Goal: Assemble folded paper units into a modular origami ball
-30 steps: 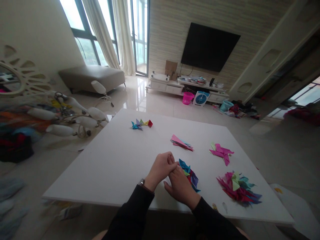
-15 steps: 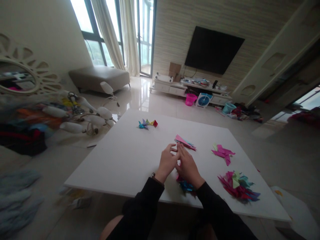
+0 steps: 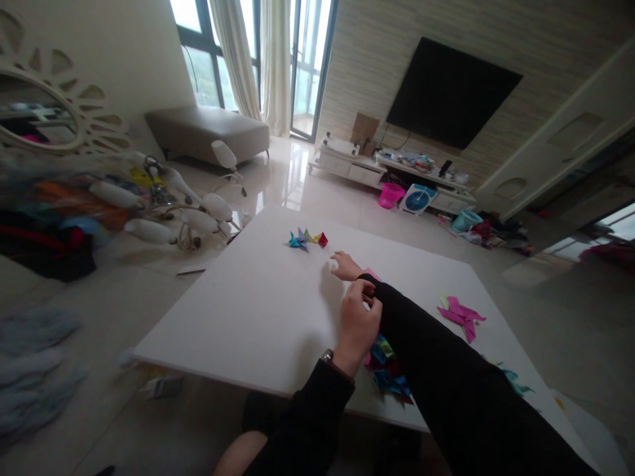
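My right hand [image 3: 346,266] reaches forward over the white table, fingers apart, with nothing visible in it. Just beyond it lies a small row of folded paper pieces [image 3: 308,238] in blue, purple, green, yellow and red. Closer to me, my left hand [image 3: 358,324] is raised with its fingers curled in toward the thumb, beside my right sleeve; whether it holds anything is hidden. A pile of blue and dark red folded paper [image 3: 389,370] sits below it, partly covered by my right arm. The pink folded paper strips [image 3: 371,272] are mostly hidden behind that sleeve.
On the table's right lies a magenta pinwheel-shaped paper fold [image 3: 462,316]. Teal folded paper [image 3: 516,381] shows past my right arm. The white table [image 3: 223,311] has its near edge in front of my legs. A lamp with several white shades [image 3: 198,225] stands left of it.
My hands have come apart. The right one has moved forward and left, toward the coloured row, and its sleeve now crosses the table. The left one is drawn back, and the view has shifted slightly.
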